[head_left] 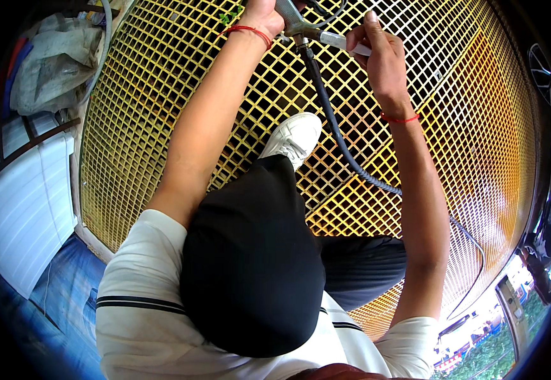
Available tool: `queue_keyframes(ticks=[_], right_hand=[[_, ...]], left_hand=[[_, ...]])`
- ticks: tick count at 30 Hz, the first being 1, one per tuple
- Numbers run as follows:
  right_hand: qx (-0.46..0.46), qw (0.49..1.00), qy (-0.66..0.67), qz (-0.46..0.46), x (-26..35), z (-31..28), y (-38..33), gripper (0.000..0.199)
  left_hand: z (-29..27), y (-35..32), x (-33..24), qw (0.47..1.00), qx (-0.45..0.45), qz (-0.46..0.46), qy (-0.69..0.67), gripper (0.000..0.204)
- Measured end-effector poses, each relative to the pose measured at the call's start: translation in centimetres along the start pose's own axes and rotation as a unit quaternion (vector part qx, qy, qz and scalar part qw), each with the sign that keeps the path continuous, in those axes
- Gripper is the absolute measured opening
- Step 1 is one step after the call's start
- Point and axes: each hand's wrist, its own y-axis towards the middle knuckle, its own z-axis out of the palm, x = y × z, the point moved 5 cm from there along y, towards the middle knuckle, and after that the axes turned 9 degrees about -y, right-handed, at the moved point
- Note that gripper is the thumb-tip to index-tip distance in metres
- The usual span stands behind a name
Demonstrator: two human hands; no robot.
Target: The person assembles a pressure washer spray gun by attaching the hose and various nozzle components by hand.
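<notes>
Near the top edge, my left hand (265, 15) is closed around the textured grey body of what looks like a spray gun (292, 18); part of its fingers is cut off by the picture's edge. A white, tube-like piece (337, 40) sticks out from the gun toward the right. Its far end lies in the curled fingers of my right hand (382, 60), with the thumb pointing up. A black ribbed hose (331, 114) joins the gun from below and curves down to the right, passing behind my right forearm.
Yellow floor grating (155, 126) spreads under me, and my white shoe (294, 136) rests on it. A thinner black hose (478, 247) loops at the right. Grey plastic sheeting (57, 63) and a white ribbed panel (28, 196) lie at the left. A dark vehicle wheel (544, 76) shows at the right rim.
</notes>
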Motion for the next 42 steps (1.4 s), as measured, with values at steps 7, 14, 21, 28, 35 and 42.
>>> queue_keyframes(ticks=[7,14,21,28,35,42], right_hand=[[0.015,0.999,-0.039,-0.026,0.2,-0.7,-0.2,0.072],[0.029,0.999,-0.017,-0.003,0.1,-0.2,-1.4,0.068],[0.012,0.997,-0.069,-0.035,1.5,0.0,-1.9,0.067],[0.01,0.993,-0.115,-0.032,1.7,0.5,-1.8,0.067],[0.008,0.992,-0.124,-0.013,1.8,-0.2,-1.7,0.066],[-0.084,0.984,-0.148,0.047,-5.6,-4.1,-3.2,0.059]], left_hand=[[-0.5,-0.4,0.5,1.0,-0.005,-0.001,-0.003,0.03],[-0.6,0.1,1.1,1.0,0.004,-0.022,-0.017,0.031],[-0.1,0.2,1.4,0.999,-0.027,-0.028,-0.012,0.021],[0.0,0.2,1.4,1.0,-0.012,-0.027,-0.003,0.018],[-0.1,0.0,1.1,0.999,0.01,-0.028,0.013,0.024],[-1.7,-0.1,-0.2,0.998,0.024,0.02,0.048,0.032]])
